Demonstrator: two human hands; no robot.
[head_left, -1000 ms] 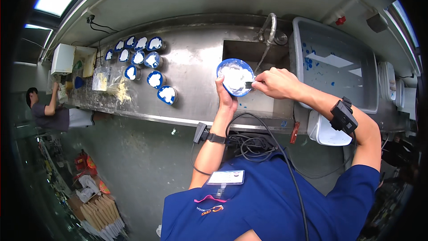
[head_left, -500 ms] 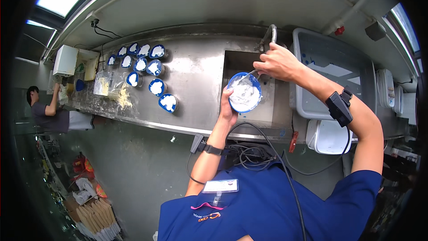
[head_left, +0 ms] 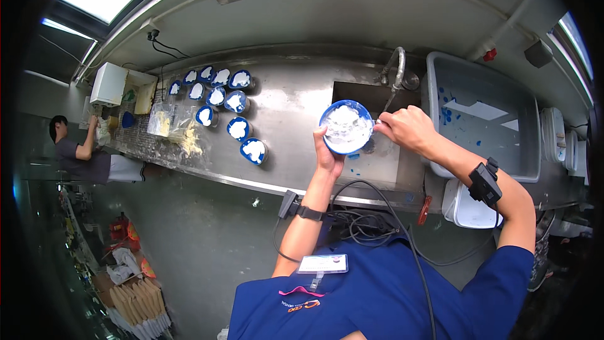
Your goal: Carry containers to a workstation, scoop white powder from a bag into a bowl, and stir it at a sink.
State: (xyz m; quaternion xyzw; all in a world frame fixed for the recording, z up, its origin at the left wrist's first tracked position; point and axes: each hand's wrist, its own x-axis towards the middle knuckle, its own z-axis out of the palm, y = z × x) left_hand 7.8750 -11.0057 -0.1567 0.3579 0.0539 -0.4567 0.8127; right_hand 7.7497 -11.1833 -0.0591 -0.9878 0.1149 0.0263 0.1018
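My left hand (head_left: 328,156) grips a round blue mixing bowl (head_left: 345,151) from its lower left side, over the sink. White, creamy paste (head_left: 345,127) lies inside it, with lumps and smears up the wall. My right hand (head_left: 406,127) is closed at the bowl's right rim, around the handle of a mixing spatula that is mostly hidden by the fingers. To the left on the steel counter stand several blue-rimmed moulds (head_left: 237,128) topped with white paste.
Beneath the bowl is the steel sink (head_left: 384,173) with blue scraps; a curved tap (head_left: 400,66) rises behind. On the right are a large grey tub of water (head_left: 484,151) and a white container (head_left: 472,204). Cables hang by my waist. Another person (head_left: 82,151) works at the far left.
My right hand has come down from beside the tap to the bowl's right rim. The spatula blade, earlier visible across the paste, is now hard to see. The whole view has shifted slightly.
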